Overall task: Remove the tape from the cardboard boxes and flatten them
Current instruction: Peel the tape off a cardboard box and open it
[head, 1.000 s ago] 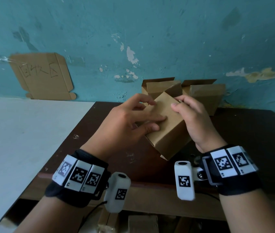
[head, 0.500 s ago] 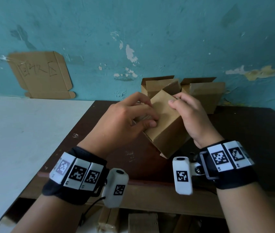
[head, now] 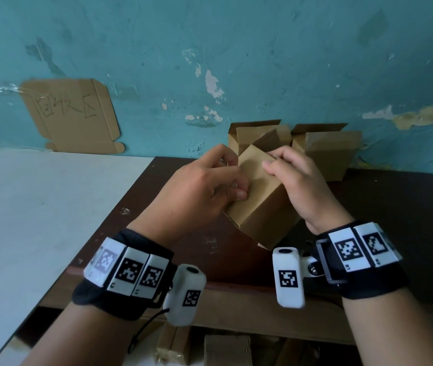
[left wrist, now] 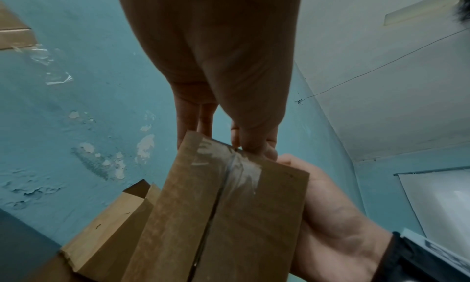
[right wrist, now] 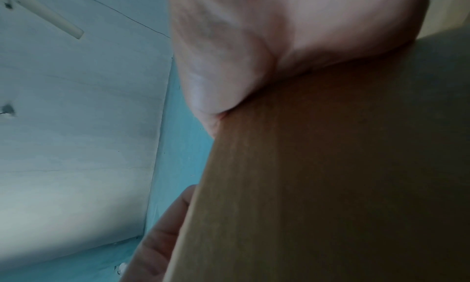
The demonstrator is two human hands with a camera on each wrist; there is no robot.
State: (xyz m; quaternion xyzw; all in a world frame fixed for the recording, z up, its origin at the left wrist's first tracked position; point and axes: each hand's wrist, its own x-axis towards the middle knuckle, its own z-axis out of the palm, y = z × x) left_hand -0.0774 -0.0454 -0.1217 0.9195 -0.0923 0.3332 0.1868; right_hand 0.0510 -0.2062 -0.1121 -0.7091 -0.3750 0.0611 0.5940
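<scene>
A small brown cardboard box [head: 260, 207] is held tilted above the dark table [head: 382, 220] by both hands. My left hand [head: 232, 180] curls against its left face. In the left wrist view the left thumb and fingers [left wrist: 251, 143] pinch the box's [left wrist: 229, 226] top edge, where a strip of clear tape [left wrist: 239, 165] crosses the seam between the flaps. Whether the tape has lifted I cannot tell. My right hand [head: 276, 162] grips the right side, its palm [right wrist: 279, 45] flat on the cardboard [right wrist: 330, 165].
Two open cardboard boxes [head: 257, 133] [head: 326, 151] stand at the back of the table against the teal wall. A flattened cardboard sheet [head: 70, 114] with writing leans on the wall above a white surface [head: 38, 220]. More boxes [head: 226, 350] sit under the table's front edge.
My left fingers lay straight across the box's face a second ago; they have curled in and drawn back to its left edge. The box and right hand have risen slightly.
</scene>
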